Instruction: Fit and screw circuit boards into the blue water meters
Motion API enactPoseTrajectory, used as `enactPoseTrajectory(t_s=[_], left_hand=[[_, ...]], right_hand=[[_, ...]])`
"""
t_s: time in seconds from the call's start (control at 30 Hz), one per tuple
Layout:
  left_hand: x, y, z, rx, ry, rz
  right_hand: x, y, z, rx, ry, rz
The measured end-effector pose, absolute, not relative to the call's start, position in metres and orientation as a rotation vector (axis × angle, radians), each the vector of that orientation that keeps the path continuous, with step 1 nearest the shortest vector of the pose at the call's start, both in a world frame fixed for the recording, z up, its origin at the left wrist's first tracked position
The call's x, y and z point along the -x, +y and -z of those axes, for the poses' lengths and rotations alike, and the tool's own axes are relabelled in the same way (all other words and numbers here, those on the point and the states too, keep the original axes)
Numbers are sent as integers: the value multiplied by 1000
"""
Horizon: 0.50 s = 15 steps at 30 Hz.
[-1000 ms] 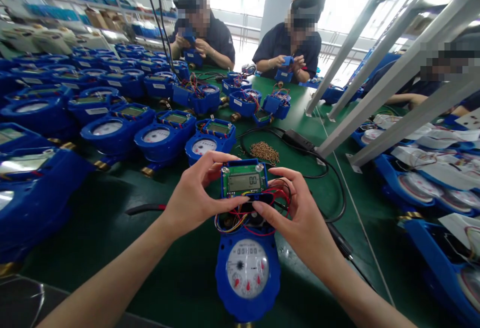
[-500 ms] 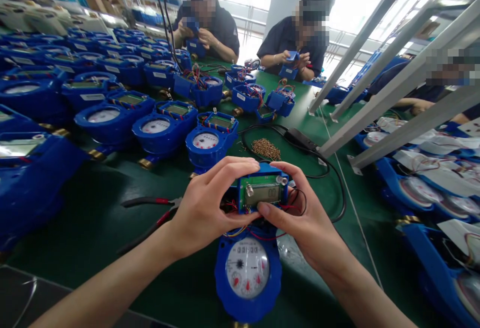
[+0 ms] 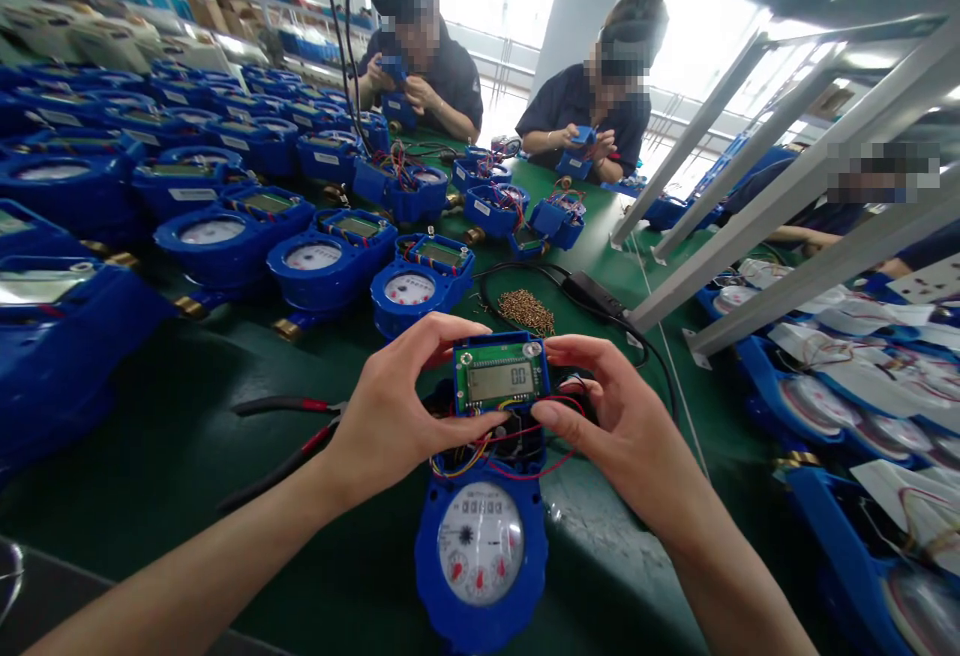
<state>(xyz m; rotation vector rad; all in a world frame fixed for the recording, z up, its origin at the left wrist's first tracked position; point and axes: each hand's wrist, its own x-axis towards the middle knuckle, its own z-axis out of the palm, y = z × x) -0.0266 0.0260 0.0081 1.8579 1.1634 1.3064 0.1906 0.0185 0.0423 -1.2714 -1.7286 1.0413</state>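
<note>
In front of me is a blue water meter [image 3: 480, 546] with a round white dial, standing on the green table. Above its wired compartment is a green circuit board with a display [image 3: 501, 378], set in a blue frame and reading 0.0. My left hand [image 3: 401, 401] grips the board's left side, thumb along the lower edge and fingers at the top. At the right side, my right hand [image 3: 611, 416] holds it with the thumb at the lower corner. Red, yellow and black wires [image 3: 480, 456] run below the board into the meter. Pliers [image 3: 289, 446] lie left of my left wrist.
Several blue meters [image 3: 315, 256] crowd the left of the table. Behind the board are a pile of small brass screws [image 3: 527, 311] and a black cable [image 3: 592, 296]. Grey metal posts [image 3: 720, 226] and more meters [image 3: 847, 416] stand to the right. Co-workers [image 3: 585, 116] sit opposite, holding meters.
The display board has tilted to face me more squarely and shifted slightly left. My right thumb has moved from the display to its lower right corner. Wires below show more.
</note>
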Motion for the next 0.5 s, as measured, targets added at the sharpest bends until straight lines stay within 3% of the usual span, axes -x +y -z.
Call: enactPoseTrajectory(t_s=[0.23, 0.5], left_hand=[[28, 26, -4, -1794, 1215, -1359], [29, 24, -5, -1808, 1235, -1385]], right_hand=[[-199, 6, -63, 1216, -1963, -183], [-190, 7, -54, 1197, -2140, 51]])
